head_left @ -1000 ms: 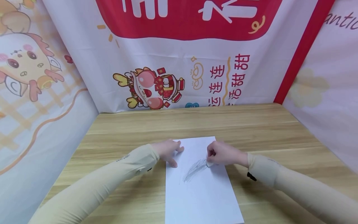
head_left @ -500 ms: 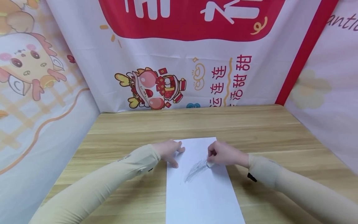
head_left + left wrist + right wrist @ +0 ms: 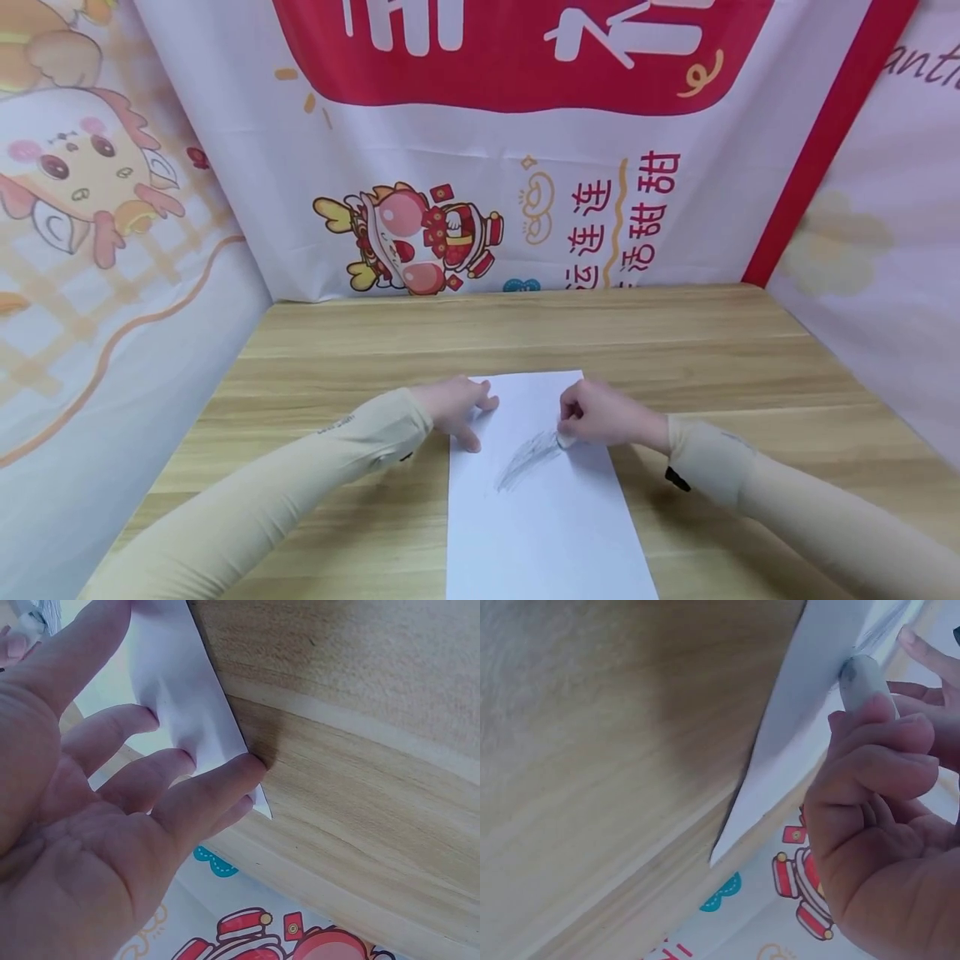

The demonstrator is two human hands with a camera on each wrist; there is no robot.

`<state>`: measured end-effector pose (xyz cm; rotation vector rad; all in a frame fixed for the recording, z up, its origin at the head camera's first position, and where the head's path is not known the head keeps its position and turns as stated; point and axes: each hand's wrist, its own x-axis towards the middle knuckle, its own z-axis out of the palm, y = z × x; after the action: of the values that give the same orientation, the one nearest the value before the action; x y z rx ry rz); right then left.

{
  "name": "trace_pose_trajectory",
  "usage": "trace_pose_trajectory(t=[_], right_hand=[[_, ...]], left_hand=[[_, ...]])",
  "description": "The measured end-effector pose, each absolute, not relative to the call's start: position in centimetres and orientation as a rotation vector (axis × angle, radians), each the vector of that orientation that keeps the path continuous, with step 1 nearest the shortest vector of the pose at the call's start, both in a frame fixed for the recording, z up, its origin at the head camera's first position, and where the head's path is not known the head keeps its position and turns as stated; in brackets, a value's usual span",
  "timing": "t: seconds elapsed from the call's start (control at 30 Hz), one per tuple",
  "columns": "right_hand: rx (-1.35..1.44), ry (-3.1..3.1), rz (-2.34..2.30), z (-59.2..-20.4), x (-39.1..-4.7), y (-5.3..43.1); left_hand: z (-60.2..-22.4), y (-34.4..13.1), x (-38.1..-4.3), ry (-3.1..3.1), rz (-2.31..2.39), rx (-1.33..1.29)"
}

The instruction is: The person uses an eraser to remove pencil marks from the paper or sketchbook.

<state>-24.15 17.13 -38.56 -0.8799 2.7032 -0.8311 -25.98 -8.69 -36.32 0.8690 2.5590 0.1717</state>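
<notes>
- Cream sleeves (image 3: pixel 262 492) reach in from both lower corners.
- White paper (image 3: pixel 547 533) lies flat on the bench (image 3: pixel 330 354), long side running away from the person.
- Grey scribble marks (image 3: pixel 523 463) slant across its middle.
- Right hand (image 3: pixel 611 412) pinches a small whitish block (image 3: pixel 865 681), grey-smudged end on the paper, at the marks' upper right end.
- Left hand (image 3: pixel 452 407) spread, fingertips on the paper's far left part.
- Behind the bench: white banner (image 3: pixel 420 137), red panel, cartoon dragon (image 3: pixel 405 237).
</notes>
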Motion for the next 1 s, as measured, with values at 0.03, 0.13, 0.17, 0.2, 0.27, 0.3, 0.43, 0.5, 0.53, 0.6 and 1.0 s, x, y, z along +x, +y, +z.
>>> trace_pose_trajectory(t=[0.03,0.13,0.17,0.2,0.27,0.3,0.43,0.5,0.53,0.6,1.0], right_hand=[[-0.865,2.715,-0.838,-38.6,-24.2,17.1],[-0.838,2.750,-0.852,-38.9,-24.3,17.3],[-0.834,2.759,-0.847,-39.0,-24.3,17.4],[-0.841,2.762,-0.840,-39.0,-24.2,17.5],[-0.857,2.736,-0.817,-39.2,-23.9,17.6],[-0.866,2.716,-0.815,-39.2,-23.8,17.7],[-0.884,2.680,-0.874,-39.1,-23.9,17.4],[-0.877,2.703,-0.914,-39.0,-24.3,17.2],[-0.874,2.715,-0.921,-39.1,-24.4,17.2],[-0.871,2.721,-0.900,-39.1,-24.6,17.3],[-0.868,2.707,-0.881,-38.9,-24.8,17.3]], left_hand=[[-36.3,-8.7,-25.9,2.561,0.166,0.865],[-36.4,-8.5,-25.7,2.565,0.169,0.841],[-36.5,-8.5,-25.7,2.563,0.174,0.833],[-36.5,-8.5,-25.6,2.561,0.174,0.830],[-36.6,-8.4,-25.6,2.558,0.179,0.832],[-36.7,-8.4,-25.6,2.558,0.177,0.834],[-36.6,-8.5,-25.7,2.563,0.171,0.845],[-36.4,-8.5,-25.9,2.567,0.167,0.847],[-36.5,-8.5,-25.9,2.565,0.170,0.851],[-36.5,-8.4,-26.0,2.560,0.175,0.863],[-36.4,-8.8,-26.0,2.555,0.168,0.894]])
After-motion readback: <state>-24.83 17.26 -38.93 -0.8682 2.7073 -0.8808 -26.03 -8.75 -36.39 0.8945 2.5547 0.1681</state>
